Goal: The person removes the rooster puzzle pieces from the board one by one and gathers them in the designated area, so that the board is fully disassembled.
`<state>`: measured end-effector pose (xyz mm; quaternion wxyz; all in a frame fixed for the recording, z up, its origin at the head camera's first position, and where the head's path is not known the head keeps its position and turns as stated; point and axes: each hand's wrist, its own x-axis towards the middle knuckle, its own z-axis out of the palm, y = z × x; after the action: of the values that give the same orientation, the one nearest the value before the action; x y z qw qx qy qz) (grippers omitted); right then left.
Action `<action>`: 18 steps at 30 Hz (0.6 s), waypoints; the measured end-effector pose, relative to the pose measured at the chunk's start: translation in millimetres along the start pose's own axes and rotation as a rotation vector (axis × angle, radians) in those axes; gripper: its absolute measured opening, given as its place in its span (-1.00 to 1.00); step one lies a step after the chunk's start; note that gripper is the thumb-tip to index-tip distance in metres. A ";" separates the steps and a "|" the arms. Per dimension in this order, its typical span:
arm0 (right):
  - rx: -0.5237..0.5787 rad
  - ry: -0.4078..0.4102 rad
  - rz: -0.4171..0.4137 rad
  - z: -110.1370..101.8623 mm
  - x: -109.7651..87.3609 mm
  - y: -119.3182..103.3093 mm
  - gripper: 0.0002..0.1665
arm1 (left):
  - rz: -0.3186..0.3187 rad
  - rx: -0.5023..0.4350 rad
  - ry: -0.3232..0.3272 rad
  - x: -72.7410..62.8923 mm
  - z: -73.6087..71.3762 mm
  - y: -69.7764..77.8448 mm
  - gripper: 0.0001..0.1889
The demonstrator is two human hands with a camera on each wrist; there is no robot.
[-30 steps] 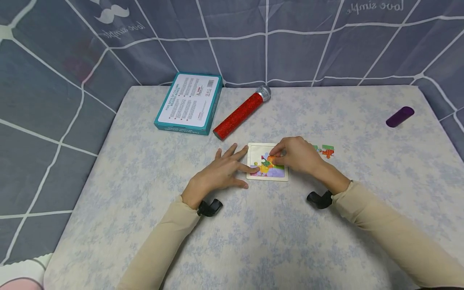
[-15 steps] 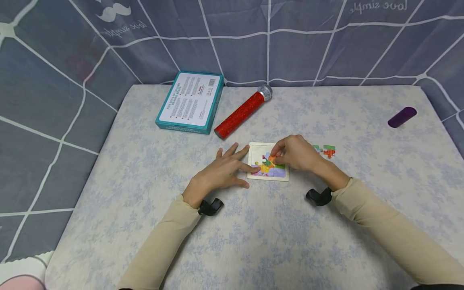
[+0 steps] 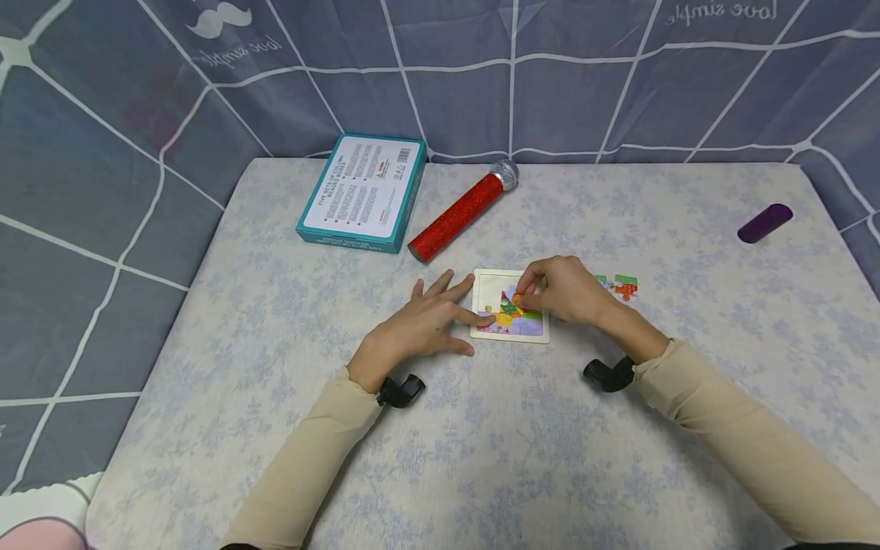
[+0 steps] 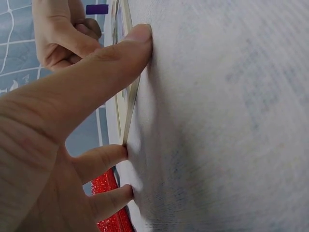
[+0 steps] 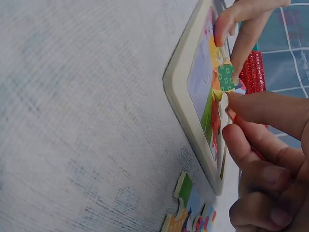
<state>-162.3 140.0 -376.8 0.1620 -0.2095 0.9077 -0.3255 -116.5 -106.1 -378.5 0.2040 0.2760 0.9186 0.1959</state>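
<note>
A small jigsaw puzzle tray (image 3: 491,283) with a pale wooden frame lies on the table, its lower part filled with colourful pieces. My left hand (image 3: 419,325) is at its left side, fingers spread, the index fingertip resting on the pieces at lower left. In the left wrist view the thumb (image 4: 137,36) lies on the cloth beside the frame. My right hand (image 3: 567,290) pinches a puzzle piece (image 5: 224,111) between thumb and index finger, tilted over the tray's right half. The fingers partly hide that piece's picture. Several loose puzzle pieces (image 3: 626,289) lie just right of the tray.
Behind the tray lies a red glitter microphone (image 3: 457,218), with a teal box (image 3: 360,191) to its left. A purple cylinder (image 3: 765,223) lies at the far right. Grey checked curtain (image 3: 454,107) closes off the table's back.
The pinched piece has tilted, so less of its orange face shows and more of the picture left of it is visible. Both hands stay in nearly the same place.
</note>
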 end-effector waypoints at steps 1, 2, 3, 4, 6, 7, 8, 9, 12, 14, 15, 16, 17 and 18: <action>0.020 0.001 0.002 -0.1 -0.4 0.5 -0.88 | -0.003 -0.002 0.000 -0.1 0.0 0.0 -0.40; 0.045 0.000 0.007 -0.2 -0.7 1.2 -0.88 | -0.005 -0.004 0.000 -0.2 0.0 0.2 -0.40; 0.075 -0.004 0.013 -0.4 -0.9 1.9 -0.88 | -0.007 -0.006 0.000 -0.4 0.0 0.2 -0.40; 0.105 -0.007 0.017 -0.8 -1.1 2.5 -0.89 | -0.010 -0.008 -0.002 -0.5 -0.1 0.3 -0.40; 0.175 -0.022 0.020 -2.1 -1.3 3.7 -0.88 | -0.011 -0.009 -0.002 -0.6 -0.3 0.6 -0.40; 0.209 -0.031 0.023 -2.8 -1.5 3.8 -0.88 | -0.011 -0.009 -0.002 -0.7 -0.3 0.6 -0.39; 0.238 -0.041 0.029 -3.3 -1.6 4.4 -0.87 | -0.009 -0.007 -0.001 -0.7 -0.2 0.6 -0.39; 0.260 -0.049 0.035 -4.2 -1.9 4.5 -0.86 | -0.009 -0.007 -0.002 -0.7 -0.2 0.6 -0.39; 0.309 -0.065 0.064 -7.8 -4.6 5.5 -0.80 | -0.009 -0.016 -0.004 -0.7 0.0 0.3 -0.40; 0.324 -0.067 0.087 -11.0 -7.9 7.4 -0.77 | -0.009 -0.019 -0.005 -0.5 0.2 0.0 -0.40; 0.333 -0.066 0.099 -12.9 -10.2 8.7 -0.75 | -0.009 -0.020 -0.005 -0.5 0.2 -0.1 -0.39; 0.337 -0.065 0.110 -15.1 -12.8 10.4 -0.74 | -0.010 -0.022 -0.007 -0.5 0.1 -0.2 -0.39; 0.335 -0.061 0.122 -17.3 -15.6 12.6 -0.72 | -0.010 -0.023 -0.007 -0.5 0.0 -0.3 -0.39; 0.333 -0.058 0.134 -19.7 -18.6 15.1 -0.70 | -0.011 -0.021 -0.007 -0.6 -0.2 -0.3 -0.39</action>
<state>-158.9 169.9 -369.3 0.2421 -0.1279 0.8481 -0.4537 -116.3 -106.7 -378.4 0.2112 0.2698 0.9172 0.2032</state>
